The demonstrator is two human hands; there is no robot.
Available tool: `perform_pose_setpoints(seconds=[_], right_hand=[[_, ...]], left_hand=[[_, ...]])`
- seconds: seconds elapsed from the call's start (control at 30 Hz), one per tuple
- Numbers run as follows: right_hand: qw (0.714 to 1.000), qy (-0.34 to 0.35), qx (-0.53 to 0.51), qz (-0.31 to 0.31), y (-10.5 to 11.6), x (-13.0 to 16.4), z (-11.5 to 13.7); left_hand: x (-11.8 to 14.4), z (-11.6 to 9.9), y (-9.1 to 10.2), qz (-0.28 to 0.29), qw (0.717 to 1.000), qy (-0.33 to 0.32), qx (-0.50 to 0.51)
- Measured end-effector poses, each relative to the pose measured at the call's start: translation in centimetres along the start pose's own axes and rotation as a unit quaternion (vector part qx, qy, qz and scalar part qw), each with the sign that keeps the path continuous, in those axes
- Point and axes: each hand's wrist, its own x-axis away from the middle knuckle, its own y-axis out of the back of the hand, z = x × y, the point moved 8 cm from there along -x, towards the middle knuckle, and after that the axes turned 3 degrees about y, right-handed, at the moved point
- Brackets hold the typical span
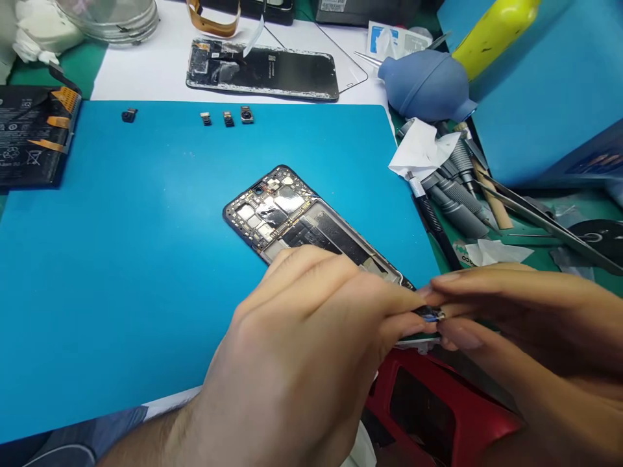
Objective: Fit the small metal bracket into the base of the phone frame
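My left hand [311,344] is closed, pinching a small dark part with a blue strip [429,314] between thumb and forefinger. From the right, the fingertips of my right hand [525,344] close on the other end of that part. Its exact kind is mostly hidden by my fingers. Behind my left hand lies an opened phone [272,211], its circuit board and battery bay exposed and its lower end partly covered. Several small camera modules [246,115] stand apart along the far side of the blue mat [121,279].
A phone screen [292,72] lies on white paper beyond the mat. At the left rests a black battery [32,136]. A blue air blower [423,84], tweezers [549,224] and drivers [457,207] crowd the right side. Something red [448,395] shows below the table edge.
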Motion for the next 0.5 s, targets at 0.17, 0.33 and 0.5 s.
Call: perform_pose_setpoints(seconds=[0.17,0.33,0.5], right_hand=[[0.998,0.024,0.005,-0.050,-0.7,1.1,0.9],[0.996,0.006,-0.004,-0.093,-1.4,2.2,0.5],[0.994,0.020,-0.025,-0.108,-1.4,3.7,-2.0]], left_hand=[[-0.2,-0.4,-0.2,-0.005,1.000,-0.005,-0.012],[0.0,-0.1,-0.1,-0.021,0.999,-0.011,-0.026],[0.1,-0.1,-0.1,-0.009,0.999,-0.013,-0.044]])
